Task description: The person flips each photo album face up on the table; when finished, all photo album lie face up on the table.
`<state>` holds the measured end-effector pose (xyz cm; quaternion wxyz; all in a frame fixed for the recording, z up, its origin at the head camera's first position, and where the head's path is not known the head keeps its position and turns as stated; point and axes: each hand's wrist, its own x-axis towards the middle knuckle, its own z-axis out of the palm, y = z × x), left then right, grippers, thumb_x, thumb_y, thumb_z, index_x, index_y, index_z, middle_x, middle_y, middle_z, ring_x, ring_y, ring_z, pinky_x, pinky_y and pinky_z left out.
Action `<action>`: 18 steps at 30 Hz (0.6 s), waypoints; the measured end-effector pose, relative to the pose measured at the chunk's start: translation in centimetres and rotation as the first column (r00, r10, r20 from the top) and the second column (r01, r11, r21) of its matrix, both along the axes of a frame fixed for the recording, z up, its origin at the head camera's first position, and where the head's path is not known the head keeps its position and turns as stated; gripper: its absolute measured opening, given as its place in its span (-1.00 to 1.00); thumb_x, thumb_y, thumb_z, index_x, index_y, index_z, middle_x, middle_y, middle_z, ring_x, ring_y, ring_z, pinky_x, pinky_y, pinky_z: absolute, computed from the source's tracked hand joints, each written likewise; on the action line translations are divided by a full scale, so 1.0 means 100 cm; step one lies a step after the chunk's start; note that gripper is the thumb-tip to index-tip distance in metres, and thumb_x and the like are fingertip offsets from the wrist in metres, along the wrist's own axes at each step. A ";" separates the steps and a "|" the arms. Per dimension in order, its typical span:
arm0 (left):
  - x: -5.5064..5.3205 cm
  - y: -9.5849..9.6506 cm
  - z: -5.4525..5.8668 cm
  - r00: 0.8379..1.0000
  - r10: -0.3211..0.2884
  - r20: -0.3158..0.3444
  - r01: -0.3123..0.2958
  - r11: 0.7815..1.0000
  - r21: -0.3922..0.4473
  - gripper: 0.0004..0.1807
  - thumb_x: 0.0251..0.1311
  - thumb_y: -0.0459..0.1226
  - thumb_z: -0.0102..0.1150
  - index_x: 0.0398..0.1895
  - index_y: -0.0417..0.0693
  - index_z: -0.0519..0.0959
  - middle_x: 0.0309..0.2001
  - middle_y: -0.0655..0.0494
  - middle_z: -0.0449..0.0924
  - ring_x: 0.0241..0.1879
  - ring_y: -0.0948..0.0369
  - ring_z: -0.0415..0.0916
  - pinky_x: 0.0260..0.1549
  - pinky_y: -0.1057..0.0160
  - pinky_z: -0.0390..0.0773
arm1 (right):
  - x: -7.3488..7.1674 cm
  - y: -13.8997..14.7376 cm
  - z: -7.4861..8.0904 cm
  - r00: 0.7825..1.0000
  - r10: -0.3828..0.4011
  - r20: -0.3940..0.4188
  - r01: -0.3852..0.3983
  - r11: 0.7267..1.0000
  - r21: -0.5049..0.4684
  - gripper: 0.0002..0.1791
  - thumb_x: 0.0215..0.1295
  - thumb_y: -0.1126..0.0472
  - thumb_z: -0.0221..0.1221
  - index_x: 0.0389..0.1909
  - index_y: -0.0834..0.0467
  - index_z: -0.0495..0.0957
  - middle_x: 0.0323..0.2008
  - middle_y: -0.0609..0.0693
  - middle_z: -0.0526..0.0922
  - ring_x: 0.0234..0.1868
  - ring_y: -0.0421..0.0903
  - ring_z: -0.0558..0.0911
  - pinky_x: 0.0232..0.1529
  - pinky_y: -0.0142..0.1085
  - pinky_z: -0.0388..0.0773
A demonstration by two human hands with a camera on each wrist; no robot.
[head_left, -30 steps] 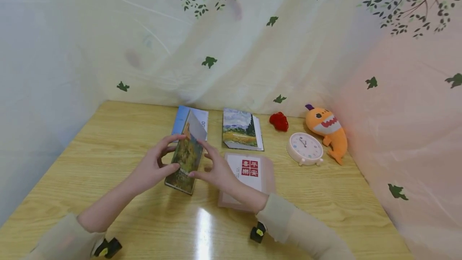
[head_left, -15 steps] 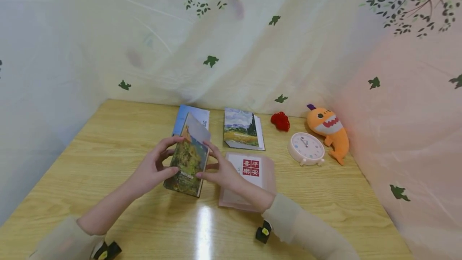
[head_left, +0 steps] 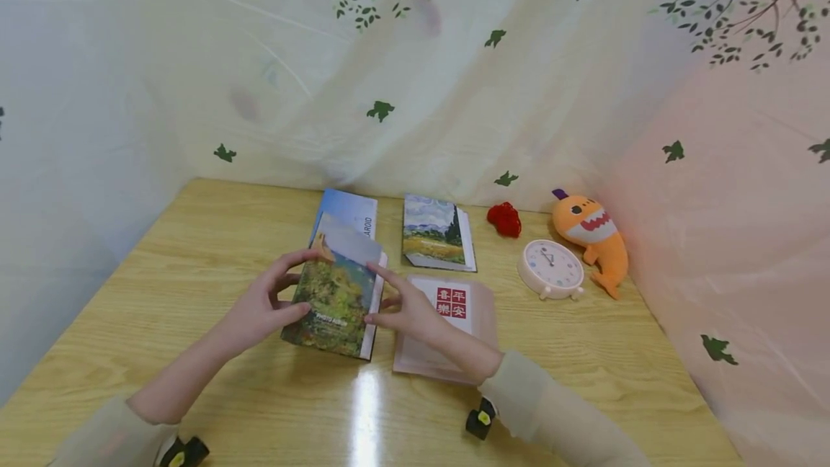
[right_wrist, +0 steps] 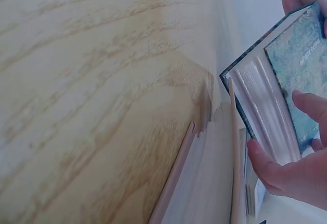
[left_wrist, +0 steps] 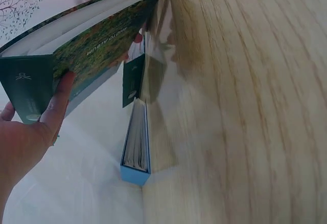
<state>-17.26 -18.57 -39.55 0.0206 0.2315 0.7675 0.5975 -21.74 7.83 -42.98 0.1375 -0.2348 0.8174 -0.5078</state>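
Both hands hold a photo album (head_left: 340,290) with a painted landscape cover, tilted above the table. My left hand (head_left: 262,305) grips it at the spine side, thumb on the front cover; in the left wrist view the dark green spine (left_wrist: 25,83) lies against the palm. At the page side, my right hand (head_left: 411,308) pinches the album between thumb and fingers, and the right wrist view shows its page edges (right_wrist: 265,98). Behind it, a blue album (head_left: 346,207) is partly covered from the head view.
Another painted-cover album (head_left: 431,233) lies at the back. A pink album with red characters (head_left: 428,359) lies under my right forearm. Farther right are a red knitted item (head_left: 504,220), a round alarm clock (head_left: 551,269) and an orange plush shark (head_left: 590,236). Fabric walls enclose the wooden table (head_left: 155,279).
The held album has turned from nearly edge-on so its front cover faces up more, and it has come slightly nearer. More of the blue album shows behind it. Both hands keep their hold.
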 end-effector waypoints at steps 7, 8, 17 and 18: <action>-0.003 -0.008 -0.009 1.000 0.020 0.023 -0.019 0.999 -0.034 -0.20 0.17 -0.45 0.19 0.45 0.03 0.10 0.41 -0.16 0.01 0.08 -0.04 0.34 -0.30 0.27 0.63 | -0.001 0.001 0.000 0.998 0.026 -0.062 -0.024 0.999 0.041 -0.09 0.07 0.31 0.35 0.43 -0.10 0.15 0.30 0.21 0.23 -0.15 0.06 0.64 -0.21 -0.42 0.61; -0.004 -0.008 -0.010 0.999 0.023 0.028 -0.022 0.999 -0.038 -0.19 0.16 -0.45 0.20 0.45 0.02 0.09 0.41 -0.18 0.00 0.09 -0.10 0.33 -0.29 0.28 0.63 | -0.001 0.001 0.000 0.997 0.029 -0.070 -0.025 0.998 0.055 -0.10 0.07 0.30 0.36 0.42 -0.09 0.16 0.28 0.22 0.24 -0.15 0.06 0.64 -0.21 -0.43 0.60; -0.008 -0.018 -0.022 0.997 0.070 0.034 -0.062 0.978 -0.201 -0.15 0.16 -0.33 0.25 0.47 0.09 0.04 0.43 -0.22 -0.02 0.21 -0.36 0.21 -0.14 0.14 0.60 | -0.004 0.005 0.000 0.997 0.044 -0.065 -0.033 0.986 0.166 -0.18 0.06 0.26 0.37 0.37 -0.12 0.27 0.29 0.20 0.21 -0.11 0.01 0.61 -0.23 -0.46 0.58; -0.008 -0.019 -0.023 0.997 0.071 0.031 -0.063 0.975 -0.215 -0.14 0.16 -0.33 0.26 0.48 0.07 0.03 0.43 -0.23 -0.02 0.20 -0.37 0.21 -0.14 0.11 0.61 | -0.005 0.006 0.000 0.996 0.050 -0.070 -0.037 0.984 0.175 -0.18 0.06 0.26 0.38 0.36 -0.11 0.28 0.29 0.21 0.20 -0.11 0.01 0.61 -0.23 -0.47 0.58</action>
